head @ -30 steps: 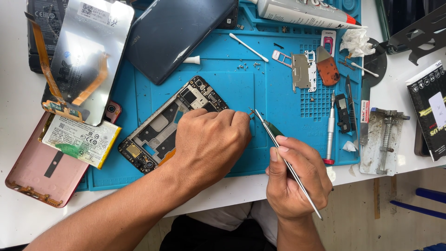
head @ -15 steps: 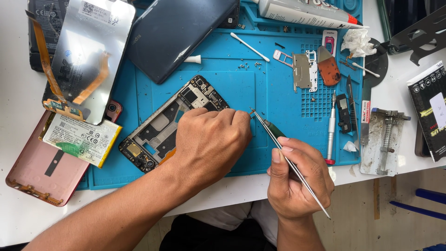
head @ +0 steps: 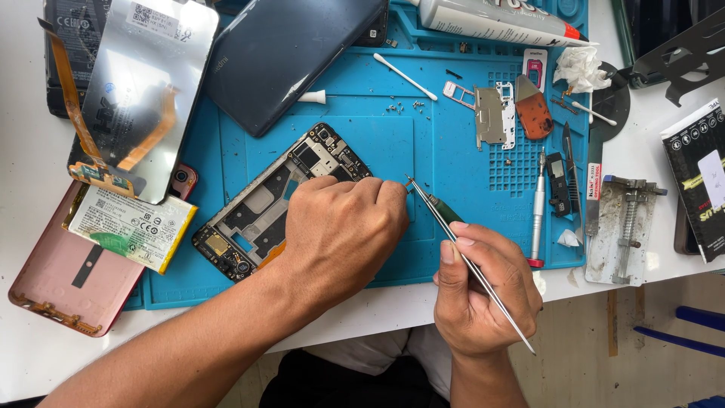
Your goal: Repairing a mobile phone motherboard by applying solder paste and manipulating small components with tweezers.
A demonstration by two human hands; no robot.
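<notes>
An opened phone frame [head: 266, 202] lies diagonally on the blue work mat [head: 453, 170]. My left hand [head: 340, 234] rests over its lower right part, fingers curled, and pinches a small part at the fingertips near the frame's edge. My right hand [head: 483, 291] grips thin metal tweezers [head: 468, 261], whose tips meet the left fingertips at about the mat's middle. A green-handled tool lies under the tweezers.
A dark phone back cover [head: 291, 57] and a display panel with orange flex cables [head: 140, 98] lie at top left. A battery [head: 132, 227] sits on a pink phone back [head: 64, 283]. Small screws, metal plates, a screwdriver [head: 538, 208], a glue tube [head: 498, 21] and a clamp [head: 623, 227] lie right.
My left hand has shifted slightly and the tweezers' tips have stayed at its fingertips; little else moved.
</notes>
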